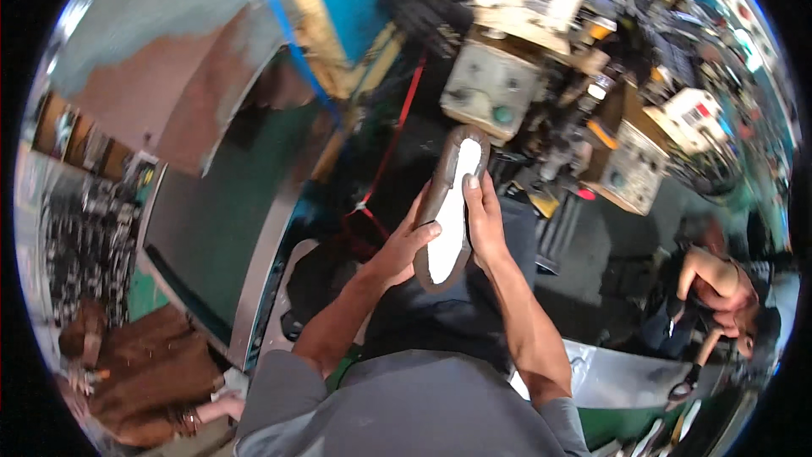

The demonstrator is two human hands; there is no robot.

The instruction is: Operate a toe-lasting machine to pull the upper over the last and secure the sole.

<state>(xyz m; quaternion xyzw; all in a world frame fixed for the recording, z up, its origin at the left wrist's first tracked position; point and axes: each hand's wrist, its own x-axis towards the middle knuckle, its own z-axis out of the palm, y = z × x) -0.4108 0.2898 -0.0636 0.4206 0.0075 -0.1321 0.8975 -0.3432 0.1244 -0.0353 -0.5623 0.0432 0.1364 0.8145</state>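
Observation:
I hold a brown shoe upper [449,228] in front of my lap, its white underside turned up and its length pointing away from me. My left hand [404,247] grips the near left side, with the thumb lying over the edge onto the white underside. Along the right side, higher up, my right hand [485,222] is closed round the upper, its thumb pressed near the rim. The other fingers of both hands are partly hidden beneath the shoe.
A green conveyor belt [207,241] with a metal edge runs along the left. Machines with grey control boxes [491,89] stand ahead on the right. One person [719,292] sits at the right; another, in brown [148,372], is at the lower left. A red cord [404,118] hangs ahead.

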